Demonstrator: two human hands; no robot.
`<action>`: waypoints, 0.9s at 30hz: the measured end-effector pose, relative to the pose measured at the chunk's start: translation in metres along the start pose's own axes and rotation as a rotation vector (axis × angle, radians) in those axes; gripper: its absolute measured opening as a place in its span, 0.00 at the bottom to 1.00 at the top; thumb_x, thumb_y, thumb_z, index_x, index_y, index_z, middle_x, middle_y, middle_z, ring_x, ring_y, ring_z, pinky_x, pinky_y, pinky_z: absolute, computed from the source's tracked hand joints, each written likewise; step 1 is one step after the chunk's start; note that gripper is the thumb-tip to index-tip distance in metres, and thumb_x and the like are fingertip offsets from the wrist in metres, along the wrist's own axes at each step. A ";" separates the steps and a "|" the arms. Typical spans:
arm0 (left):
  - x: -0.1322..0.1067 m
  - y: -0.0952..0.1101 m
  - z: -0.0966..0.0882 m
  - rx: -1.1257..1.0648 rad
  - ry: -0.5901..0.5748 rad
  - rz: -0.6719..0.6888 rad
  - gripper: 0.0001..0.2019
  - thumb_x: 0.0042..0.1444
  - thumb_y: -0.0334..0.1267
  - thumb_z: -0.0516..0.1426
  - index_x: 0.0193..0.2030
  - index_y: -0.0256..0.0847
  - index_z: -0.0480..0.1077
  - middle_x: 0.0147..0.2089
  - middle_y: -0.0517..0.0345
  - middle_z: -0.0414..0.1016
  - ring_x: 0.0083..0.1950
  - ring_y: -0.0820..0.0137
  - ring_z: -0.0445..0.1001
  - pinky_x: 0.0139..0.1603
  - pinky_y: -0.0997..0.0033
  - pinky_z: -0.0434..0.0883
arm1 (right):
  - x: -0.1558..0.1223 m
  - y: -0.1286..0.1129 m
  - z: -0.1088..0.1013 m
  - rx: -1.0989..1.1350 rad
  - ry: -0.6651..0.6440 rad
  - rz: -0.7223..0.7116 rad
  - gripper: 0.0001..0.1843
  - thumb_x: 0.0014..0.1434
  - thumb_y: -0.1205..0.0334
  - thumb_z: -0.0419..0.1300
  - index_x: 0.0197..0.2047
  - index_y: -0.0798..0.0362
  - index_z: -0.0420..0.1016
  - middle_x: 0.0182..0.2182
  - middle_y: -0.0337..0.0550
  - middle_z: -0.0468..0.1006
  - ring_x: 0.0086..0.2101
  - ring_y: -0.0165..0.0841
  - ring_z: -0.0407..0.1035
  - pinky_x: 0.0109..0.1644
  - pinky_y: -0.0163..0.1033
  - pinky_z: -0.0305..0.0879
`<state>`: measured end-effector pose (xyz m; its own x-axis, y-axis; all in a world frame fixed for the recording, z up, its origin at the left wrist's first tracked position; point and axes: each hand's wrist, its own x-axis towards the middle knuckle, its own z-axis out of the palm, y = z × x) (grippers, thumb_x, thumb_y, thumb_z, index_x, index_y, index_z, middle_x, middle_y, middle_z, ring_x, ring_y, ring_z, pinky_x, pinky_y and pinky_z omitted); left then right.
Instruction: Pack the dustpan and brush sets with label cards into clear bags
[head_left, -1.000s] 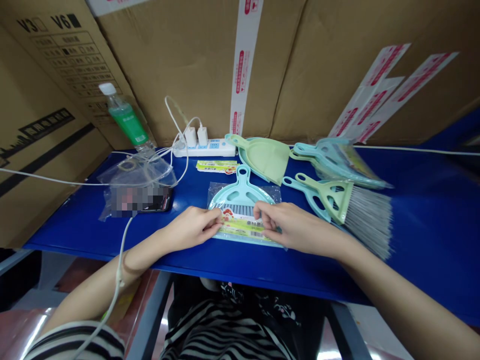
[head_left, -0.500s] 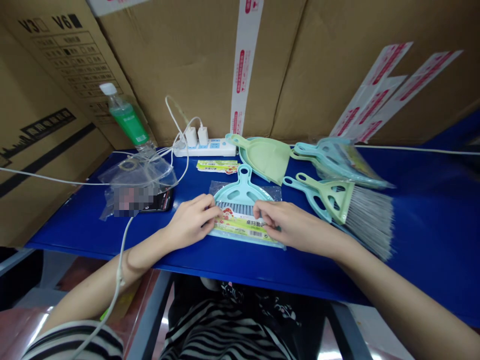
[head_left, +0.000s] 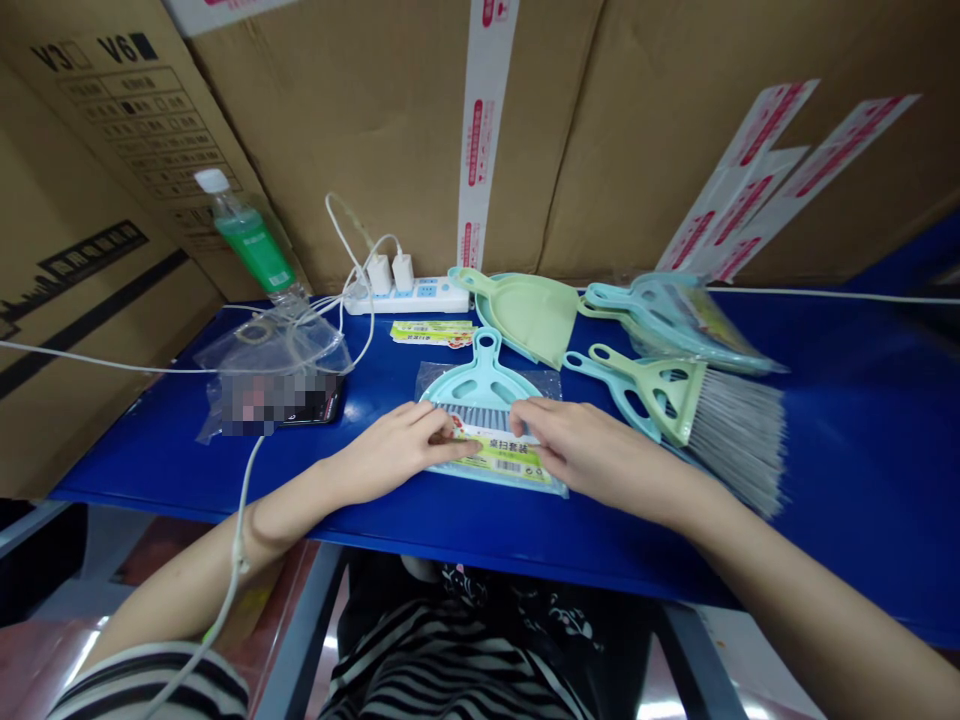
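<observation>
An aqua plastic dustpan (head_left: pixel 480 385) lies on a clear plastic bag (head_left: pixel 544 385) in the middle of the blue table (head_left: pixel 847 480). Grey brush bristles (head_left: pixel 476 417) rest on the dustpan. A printed label card (head_left: pixel 506 458) lies across its lower part. My left hand (head_left: pixel 397 450) reaches in from the left, its fingertips on the card's left end. My right hand (head_left: pixel 577 450) presses on the card's right end, fingers curled over its top edge. The hands hide part of the card and the dustpan's lower corners.
A green dustpan (head_left: pixel 529 315), a green-and-aqua brush (head_left: pixel 697 415) and stacked bagged sets (head_left: pixel 675 320) lie to the right. A power strip (head_left: pixel 397 297), label strips (head_left: pixel 433 332), a bottle (head_left: pixel 247 240) and a phone (head_left: pixel 319 405) stand behind. Cardboard boxes (head_left: pixel 315 130) wall the table.
My left hand has slid to the right, its fingers now reaching farther over the label card. My right hand has barely moved, and the card stays in nearly the same place.
</observation>
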<state>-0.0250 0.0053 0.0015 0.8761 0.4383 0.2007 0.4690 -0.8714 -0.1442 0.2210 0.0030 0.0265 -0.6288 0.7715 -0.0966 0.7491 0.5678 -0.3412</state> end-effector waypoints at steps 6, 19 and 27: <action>0.000 0.002 0.001 0.050 -0.005 0.010 0.18 0.66 0.28 0.44 0.57 0.48 0.64 0.38 0.56 0.66 0.40 0.68 0.64 0.40 0.69 0.64 | -0.005 0.007 -0.008 0.012 -0.009 -0.048 0.15 0.50 0.78 0.48 0.38 0.52 0.65 0.34 0.43 0.72 0.27 0.31 0.65 0.30 0.36 0.57; 0.001 0.004 0.000 0.058 -0.039 -0.011 0.16 0.67 0.31 0.44 0.57 0.48 0.64 0.39 0.58 0.66 0.40 0.68 0.64 0.40 0.70 0.62 | 0.002 -0.008 0.008 -0.207 0.098 -0.368 0.19 0.56 0.74 0.53 0.45 0.50 0.78 0.32 0.43 0.75 0.32 0.35 0.70 0.35 0.40 0.66; 0.002 0.002 0.002 0.016 0.008 -0.002 0.17 0.67 0.30 0.42 0.53 0.45 0.67 0.37 0.58 0.67 0.39 0.70 0.65 0.40 0.71 0.63 | 0.001 -0.006 0.007 -0.219 0.091 -0.329 0.17 0.56 0.73 0.53 0.43 0.51 0.79 0.29 0.43 0.74 0.30 0.35 0.69 0.38 0.41 0.65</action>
<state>-0.0220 0.0047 -0.0005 0.8744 0.4379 0.2092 0.4723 -0.8668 -0.1597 0.2143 -0.0016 0.0222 -0.8287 0.5552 0.0711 0.5438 0.8287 -0.1323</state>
